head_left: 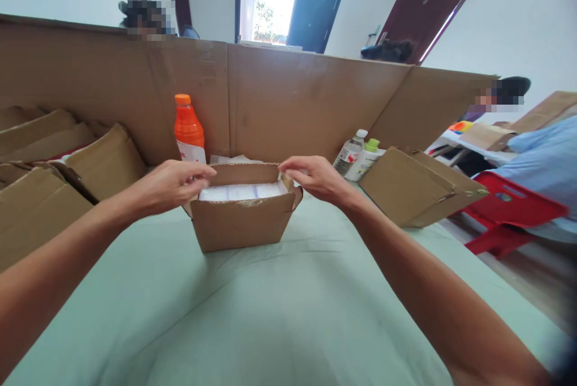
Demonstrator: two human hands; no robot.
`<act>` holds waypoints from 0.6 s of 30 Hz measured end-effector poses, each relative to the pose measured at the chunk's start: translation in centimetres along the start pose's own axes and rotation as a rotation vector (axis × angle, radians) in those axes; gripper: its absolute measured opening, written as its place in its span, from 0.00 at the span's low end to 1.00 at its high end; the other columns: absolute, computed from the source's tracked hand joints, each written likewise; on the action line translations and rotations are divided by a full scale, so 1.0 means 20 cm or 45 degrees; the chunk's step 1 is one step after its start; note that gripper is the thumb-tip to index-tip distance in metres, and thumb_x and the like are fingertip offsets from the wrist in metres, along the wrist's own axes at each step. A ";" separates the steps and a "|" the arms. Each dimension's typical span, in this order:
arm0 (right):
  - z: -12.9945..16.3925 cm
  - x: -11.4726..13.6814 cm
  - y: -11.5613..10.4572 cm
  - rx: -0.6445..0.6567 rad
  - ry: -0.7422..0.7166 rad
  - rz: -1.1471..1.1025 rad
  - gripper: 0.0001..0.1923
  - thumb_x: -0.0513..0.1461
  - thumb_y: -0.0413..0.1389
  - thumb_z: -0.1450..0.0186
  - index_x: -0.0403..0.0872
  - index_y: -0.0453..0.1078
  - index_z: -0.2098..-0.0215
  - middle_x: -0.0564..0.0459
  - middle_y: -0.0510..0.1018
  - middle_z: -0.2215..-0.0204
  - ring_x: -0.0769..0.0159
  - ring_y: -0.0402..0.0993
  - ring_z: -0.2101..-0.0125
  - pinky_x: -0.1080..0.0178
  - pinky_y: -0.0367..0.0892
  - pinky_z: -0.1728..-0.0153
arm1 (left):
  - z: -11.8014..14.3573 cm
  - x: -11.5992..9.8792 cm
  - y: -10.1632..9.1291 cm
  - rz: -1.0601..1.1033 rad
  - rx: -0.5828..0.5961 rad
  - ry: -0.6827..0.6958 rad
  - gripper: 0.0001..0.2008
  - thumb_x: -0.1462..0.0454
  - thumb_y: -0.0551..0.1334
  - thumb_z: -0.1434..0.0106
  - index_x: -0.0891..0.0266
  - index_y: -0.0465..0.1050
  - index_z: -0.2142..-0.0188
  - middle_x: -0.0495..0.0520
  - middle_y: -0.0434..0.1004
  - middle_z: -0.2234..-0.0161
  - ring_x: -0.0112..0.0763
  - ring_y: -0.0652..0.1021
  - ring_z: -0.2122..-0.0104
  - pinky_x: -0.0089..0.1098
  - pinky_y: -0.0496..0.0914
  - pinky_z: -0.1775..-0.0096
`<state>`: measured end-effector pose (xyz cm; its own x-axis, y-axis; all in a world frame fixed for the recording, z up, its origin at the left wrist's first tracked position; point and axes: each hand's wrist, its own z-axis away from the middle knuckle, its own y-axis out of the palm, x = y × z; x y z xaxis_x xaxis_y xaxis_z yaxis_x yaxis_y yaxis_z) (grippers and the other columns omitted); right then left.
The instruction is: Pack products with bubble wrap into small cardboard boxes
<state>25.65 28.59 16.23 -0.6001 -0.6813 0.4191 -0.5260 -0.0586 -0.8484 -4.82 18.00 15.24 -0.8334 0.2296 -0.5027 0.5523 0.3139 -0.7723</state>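
- We stand at a worktop (279, 314) under a pale green cloth, both bare forearms reaching forward over it.
- One small open cardboard box (241, 217) sits in the middle of the cloth, just beyond our wrists; in it lies a flat layer of white packets (243, 192), too tightly packed for us to count.
- Our left hand (174, 184) pinches the box's left rim, fingers (202, 172) narrowed on the cardboard edge by the flap.
- Our right hand (315, 178) mirrors it at the right rim, fingertips closed on the corner of the flap there.
- To do this step well, we judge it best to grip both side flaps near their folds, keep the pull even on the two sides, and hold the box flat on the cloth so the packets stay level.
- To our left we count a heap of empty cardboard boxes (54, 175), at least three, overlapping.
- To our right lies one more open carton (417, 187), tipped on its side.
- Behind the box we count three bottles: one orange bottle (189, 130) upright, and a clear one (349, 154) beside a white one with a green cap (366, 157), both leaning.
- One tall cardboard screen (293, 103) closes the back; beyond it two other people are partly visible.
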 end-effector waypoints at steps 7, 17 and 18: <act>0.46 -0.24 0.28 -0.049 0.288 -0.361 0.26 0.47 0.61 0.40 0.49 0.71 0.44 0.45 0.80 0.49 0.54 0.78 0.54 0.57 0.72 0.60 | 0.51 0.13 0.19 0.408 -0.308 -0.540 0.32 0.47 0.65 0.45 0.57 0.70 0.43 0.59 0.78 0.46 0.46 0.80 0.51 0.46 0.76 0.52; 0.58 -0.08 0.43 -0.138 0.556 -0.212 0.17 0.47 0.57 0.37 0.47 0.70 0.54 0.52 0.79 0.73 0.58 0.74 0.74 0.58 0.70 0.70 | 0.37 -0.05 0.59 0.761 -0.172 -0.540 0.30 0.52 0.65 0.48 0.63 0.70 0.48 0.60 0.79 0.52 0.44 0.80 0.52 0.40 0.77 0.53; 0.71 -0.09 0.40 -0.161 0.598 -0.173 0.15 0.48 0.57 0.37 0.48 0.71 0.58 0.52 0.77 0.75 0.57 0.73 0.76 0.57 0.70 0.72 | 0.41 -0.09 0.60 0.800 -0.106 -0.510 0.29 0.53 0.65 0.47 0.62 0.69 0.47 0.59 0.79 0.50 0.43 0.80 0.52 0.40 0.78 0.53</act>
<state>31.05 19.02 4.10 -0.7124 -0.2702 0.6477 -0.6694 -0.0155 -0.7427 3.14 13.84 3.68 -0.2954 0.0407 -0.9545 0.9130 0.3062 -0.2695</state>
